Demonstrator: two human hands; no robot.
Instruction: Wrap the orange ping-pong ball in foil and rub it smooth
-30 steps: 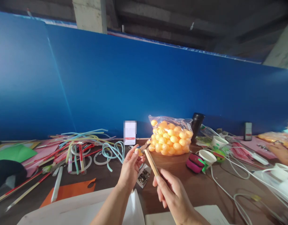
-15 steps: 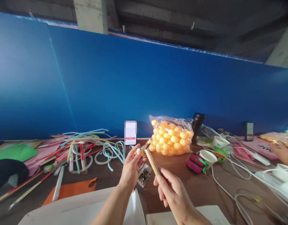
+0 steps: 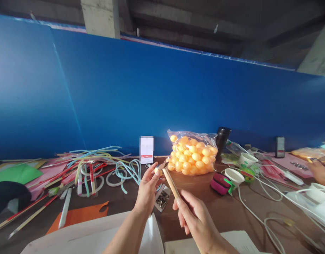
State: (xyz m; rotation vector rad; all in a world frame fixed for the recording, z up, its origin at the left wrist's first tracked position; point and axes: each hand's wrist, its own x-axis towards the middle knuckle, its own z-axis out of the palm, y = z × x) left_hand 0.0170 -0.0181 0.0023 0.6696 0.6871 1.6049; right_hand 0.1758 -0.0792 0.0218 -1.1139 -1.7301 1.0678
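Pinching a yellow piece (image 3: 157,171) with your left hand (image 3: 148,186), gripping a wooden-handled tool (image 3: 171,184) beside it with your right hand (image 3: 194,214), you are risking a knock by slipping.

Pale tan wooden handle (image 3: 171,182), small yellow round piece (image 3: 157,171), orange-yellow balls (image 3: 196,156) in a clear bag (image 3: 202,136), plain blue partition (image 3: 162,88), black bottle (image 3: 223,140), magenta-and-black pouch (image 3: 219,183), green-patterned white cup (image 3: 247,159), light-blue tubing (image 3: 122,170), red-and-cream sticks (image 3: 32,214), orange sheet (image 3: 80,217), green paper (image 3: 18,173)
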